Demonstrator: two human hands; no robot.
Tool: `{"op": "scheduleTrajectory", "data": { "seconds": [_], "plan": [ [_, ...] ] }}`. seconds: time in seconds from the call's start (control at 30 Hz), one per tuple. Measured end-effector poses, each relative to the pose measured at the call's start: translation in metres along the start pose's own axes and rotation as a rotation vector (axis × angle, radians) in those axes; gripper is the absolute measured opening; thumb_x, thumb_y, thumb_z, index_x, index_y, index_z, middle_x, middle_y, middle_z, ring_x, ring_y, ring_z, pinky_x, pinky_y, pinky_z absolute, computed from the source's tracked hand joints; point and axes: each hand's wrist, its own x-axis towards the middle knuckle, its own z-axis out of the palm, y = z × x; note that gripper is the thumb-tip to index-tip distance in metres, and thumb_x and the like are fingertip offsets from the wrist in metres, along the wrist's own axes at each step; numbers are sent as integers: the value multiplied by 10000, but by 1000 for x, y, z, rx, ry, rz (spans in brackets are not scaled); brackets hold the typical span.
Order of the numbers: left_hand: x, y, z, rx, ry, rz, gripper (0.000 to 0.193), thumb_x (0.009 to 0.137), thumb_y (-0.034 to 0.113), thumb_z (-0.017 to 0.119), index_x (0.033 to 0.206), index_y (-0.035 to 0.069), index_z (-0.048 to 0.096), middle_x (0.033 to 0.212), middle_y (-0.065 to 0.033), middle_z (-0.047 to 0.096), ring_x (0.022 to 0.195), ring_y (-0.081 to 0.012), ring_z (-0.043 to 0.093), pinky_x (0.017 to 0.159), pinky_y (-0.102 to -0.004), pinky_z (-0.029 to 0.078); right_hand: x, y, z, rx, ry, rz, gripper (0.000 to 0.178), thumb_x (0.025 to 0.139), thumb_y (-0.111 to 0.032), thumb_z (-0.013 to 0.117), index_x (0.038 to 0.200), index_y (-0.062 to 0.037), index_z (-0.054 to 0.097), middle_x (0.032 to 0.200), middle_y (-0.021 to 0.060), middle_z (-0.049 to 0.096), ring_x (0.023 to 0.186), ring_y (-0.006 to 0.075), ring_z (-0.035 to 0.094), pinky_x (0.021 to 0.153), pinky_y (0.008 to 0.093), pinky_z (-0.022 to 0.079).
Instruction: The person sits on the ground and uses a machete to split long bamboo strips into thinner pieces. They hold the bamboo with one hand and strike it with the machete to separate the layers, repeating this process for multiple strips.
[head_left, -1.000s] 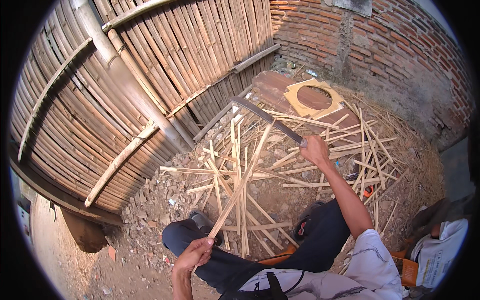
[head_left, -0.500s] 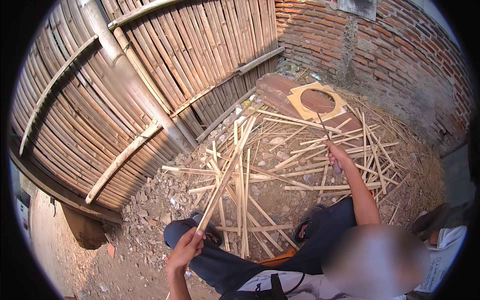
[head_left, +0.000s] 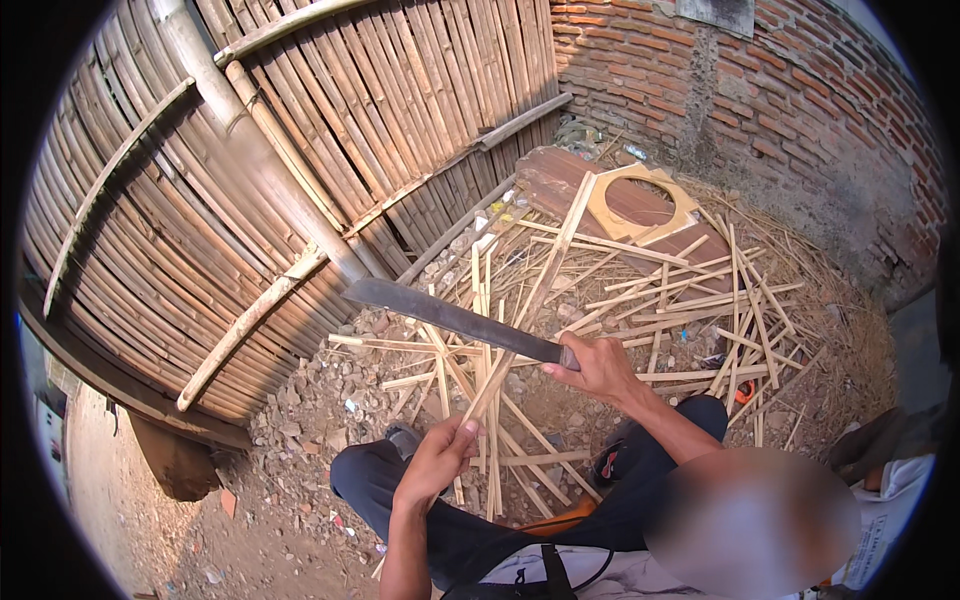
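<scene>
My left hand (head_left: 440,455) is closed on the near end of a long split bamboo strip (head_left: 552,262), which slants up and away to the right. In my right hand (head_left: 602,370) is the handle of a machete (head_left: 440,313). Its dark, broad blade points left and crosses over the strip a little beyond my left hand. Whether the blade touches the strip I cannot tell. Beneath them, many loose pale bamboo strips (head_left: 690,318) lie criss-crossed on the stony ground between and beyond my knees.
A bamboo-slat wall (head_left: 400,120) with thick poles rises on the left, and a brick wall (head_left: 780,130) stands behind. A brown board (head_left: 560,180) carries a yellowish panel with a round hole (head_left: 610,215). Beside my right leg lies a small orange round thing (head_left: 745,391).
My right hand has swung the machete left and nearer, turning its blade across the strip. My left hand has moved right, and the strip now leans farther right.
</scene>
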Motion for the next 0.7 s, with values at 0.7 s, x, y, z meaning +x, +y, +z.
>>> {"op": "scheduleTrajectory", "data": {
  "seconds": [0.7],
  "plan": [
    [14, -3, 17, -177, -43, -130, 486, 1100, 444, 403, 757, 105, 459, 578, 48, 344, 467, -78, 302, 457, -256, 282, -8, 3, 21, 110, -92, 96, 667, 957, -578, 581, 1121, 58, 695, 522, 174, 561, 509, 338, 620, 520, 441, 492]
  ]
}}
